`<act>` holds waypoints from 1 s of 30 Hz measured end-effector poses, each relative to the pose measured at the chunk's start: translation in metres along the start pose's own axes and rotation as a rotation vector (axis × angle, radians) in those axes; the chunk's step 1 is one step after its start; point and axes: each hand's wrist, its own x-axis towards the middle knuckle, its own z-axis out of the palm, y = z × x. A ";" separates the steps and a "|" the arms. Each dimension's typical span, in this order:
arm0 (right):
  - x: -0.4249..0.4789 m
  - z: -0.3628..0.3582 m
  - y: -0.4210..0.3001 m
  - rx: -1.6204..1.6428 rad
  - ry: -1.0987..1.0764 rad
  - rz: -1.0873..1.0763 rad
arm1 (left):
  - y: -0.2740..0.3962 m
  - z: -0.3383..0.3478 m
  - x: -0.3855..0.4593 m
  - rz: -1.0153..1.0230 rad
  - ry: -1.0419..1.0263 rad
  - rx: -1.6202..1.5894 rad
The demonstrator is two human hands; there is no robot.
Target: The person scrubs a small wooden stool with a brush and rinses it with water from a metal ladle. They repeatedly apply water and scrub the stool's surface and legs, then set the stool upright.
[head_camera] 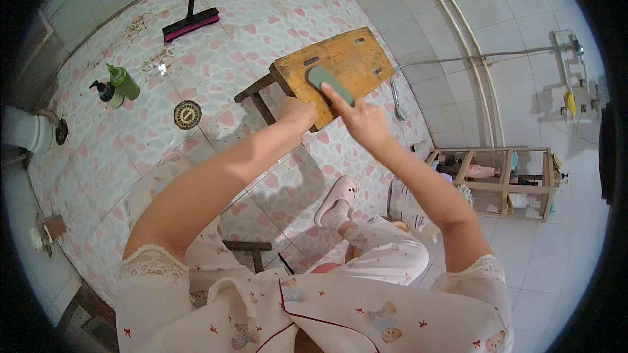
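A wooden stool [338,59] with slots in its worn yellow-brown seat stands in front of me on the floor. My right hand [365,120] grips a green-backed brush [327,81], index finger laid along its back. The brush rests on the seat, and its underside is mostly hidden. At the seat's near left corner, my left hand [298,113] is curled around the edge, its fingertips out of sight.
A round floor drain [187,114] and two pump bottles [124,81] are to the left. A broom [191,24] stands farther back. Along the right wall are a shower head [401,113] with its hose, a shelf rack [505,184] of bottles and a white container [407,201].
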 end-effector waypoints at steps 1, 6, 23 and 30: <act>0.013 0.004 0.011 -0.048 -0.023 -0.002 | 0.005 -0.004 -0.006 0.021 -0.024 -0.016; 0.043 0.053 0.117 -0.075 -0.054 0.314 | 0.001 0.001 -0.001 0.053 0.029 0.023; -0.027 0.049 0.099 0.003 0.097 0.357 | 0.005 0.001 -0.004 0.089 -0.123 -0.028; -0.048 0.026 0.008 0.300 0.036 0.300 | 0.005 0.000 0.001 -0.026 -0.147 -0.106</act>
